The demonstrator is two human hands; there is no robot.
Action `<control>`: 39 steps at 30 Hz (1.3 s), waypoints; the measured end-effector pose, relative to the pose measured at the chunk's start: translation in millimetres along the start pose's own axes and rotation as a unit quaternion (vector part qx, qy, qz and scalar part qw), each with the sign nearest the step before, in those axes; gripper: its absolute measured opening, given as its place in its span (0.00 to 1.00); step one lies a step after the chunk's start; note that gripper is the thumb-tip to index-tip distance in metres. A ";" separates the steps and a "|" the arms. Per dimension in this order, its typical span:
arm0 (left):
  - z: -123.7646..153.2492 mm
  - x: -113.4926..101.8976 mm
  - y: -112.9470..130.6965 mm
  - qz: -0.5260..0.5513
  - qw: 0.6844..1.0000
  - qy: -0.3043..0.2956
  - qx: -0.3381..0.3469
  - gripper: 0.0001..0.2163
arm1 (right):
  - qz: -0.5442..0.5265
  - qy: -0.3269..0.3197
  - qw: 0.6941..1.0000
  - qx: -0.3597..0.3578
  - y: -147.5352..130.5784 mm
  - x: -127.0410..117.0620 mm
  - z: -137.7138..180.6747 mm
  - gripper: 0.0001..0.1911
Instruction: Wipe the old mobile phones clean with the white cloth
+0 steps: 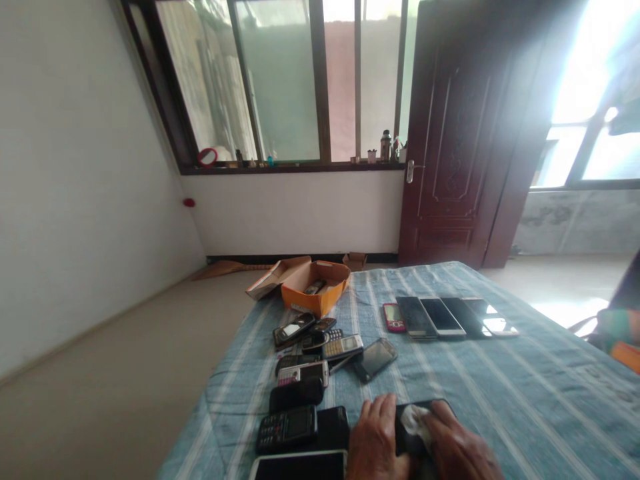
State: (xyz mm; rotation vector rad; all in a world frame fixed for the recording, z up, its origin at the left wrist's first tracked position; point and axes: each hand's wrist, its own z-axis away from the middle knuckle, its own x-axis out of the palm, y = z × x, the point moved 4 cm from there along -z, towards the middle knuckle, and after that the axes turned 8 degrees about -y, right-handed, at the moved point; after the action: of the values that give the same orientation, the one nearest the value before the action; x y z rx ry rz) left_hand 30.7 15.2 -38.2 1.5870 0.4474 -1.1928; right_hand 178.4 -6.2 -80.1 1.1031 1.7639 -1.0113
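At the near edge of the bed, a black smartphone (pixel 401 437) lies between my two hands. My left hand (pixel 374 437) grips its left side with the fingers held together. Pinched in my right hand (pixel 457 440) is a crumpled white cloth or tissue (pixel 416 423), pressed against the phone's dark face. Much of the phone is hidden under both hands. Just left of my left hand are a white-edged smartphone (pixel 300 467), a black keypad phone (pixel 287 429) and another dark phone (pixel 334 427).
Several old keypad phones (pixel 343 347) and a grey touchscreen phone (pixel 376 360) lie loosely heaped beyond. An open orange box (pixel 313 301) holds more phones at the far left corner. Smartphones (pixel 443 317) line up at right beside a pink phone (pixel 395 317). A striped blue sheet (pixel 500 393) covers the bed.
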 end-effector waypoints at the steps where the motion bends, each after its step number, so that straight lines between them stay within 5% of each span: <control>1: 0.9 -0.5 2.1 0.005 1.000 0.008 -0.008 0.35 | -0.005 0.001 1.000 0.019 6.7 -5.5 -0.3 0.18; 5: 4.3 -3.9 10.6 0.010 1.000 0.005 -0.029 0.35 | -0.005 -0.008 0.998 0.069 21.4 -22.5 -3.8 0.19; 16: 5.4 -8.7 12.1 -0.010 0.999 -0.006 -0.038 0.31 | -0.032 -0.032 0.998 -0.052 -32.9 -8.8 -6.7 0.19; 27: 5.6 -9.2 14.2 0.006 0.999 -0.010 -0.034 0.35 | 0.053 -0.061 0.989 0.125 6.5 -26.7 -22.9 0.18; 39: 1.5 10.6 -6.6 -0.022 0.998 0.053 0.016 0.33 | -0.076 -0.188 0.978 0.043 -52.4 -31.3 -56.1 0.14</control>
State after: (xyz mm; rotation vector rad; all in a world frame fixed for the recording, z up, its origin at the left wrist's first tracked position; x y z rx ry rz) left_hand 29.5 13.5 -50.7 1.6807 0.5373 -1.1580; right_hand 126.9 20.2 -20.8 0.7726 1.5225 -1.3056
